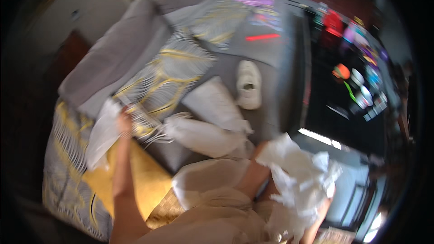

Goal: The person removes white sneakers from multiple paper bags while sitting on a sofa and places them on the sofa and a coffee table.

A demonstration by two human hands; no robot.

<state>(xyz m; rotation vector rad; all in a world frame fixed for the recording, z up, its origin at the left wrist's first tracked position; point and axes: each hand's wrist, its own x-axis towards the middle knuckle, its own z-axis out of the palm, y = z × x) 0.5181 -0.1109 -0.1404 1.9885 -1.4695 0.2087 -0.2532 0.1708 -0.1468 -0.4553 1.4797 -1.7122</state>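
Observation:
My left hand (pixel 124 120) grips a thin white bag (pixel 103 135) at its upper edge, over the left part of the sofa. A bundle of crumpled white paper (pixel 295 169) is in my right hand (pixel 330 195), which the paper mostly hides. In front of me on the sofa seat lies a stuffed white drawstring bag (pixel 206 139), its cords trailing towards my left hand. Behind it rests another pale, filled-looking bag (pixel 215 103). Farther off, a single cream shoe (pixel 249 84) sits with its opening upward. Blur hides finer detail.
I sit on a grey sofa (pixel 115 54) with patterned cushions (pixel 169 71) and a yellow cushion (pixel 142 173). Folded colourful items (pixel 254 3) and a red strip (pixel 262 37) lie at its far end. To the right, a dark glossy table (pixel 322 91) bears several small items, including an orange one (pixel 341 71).

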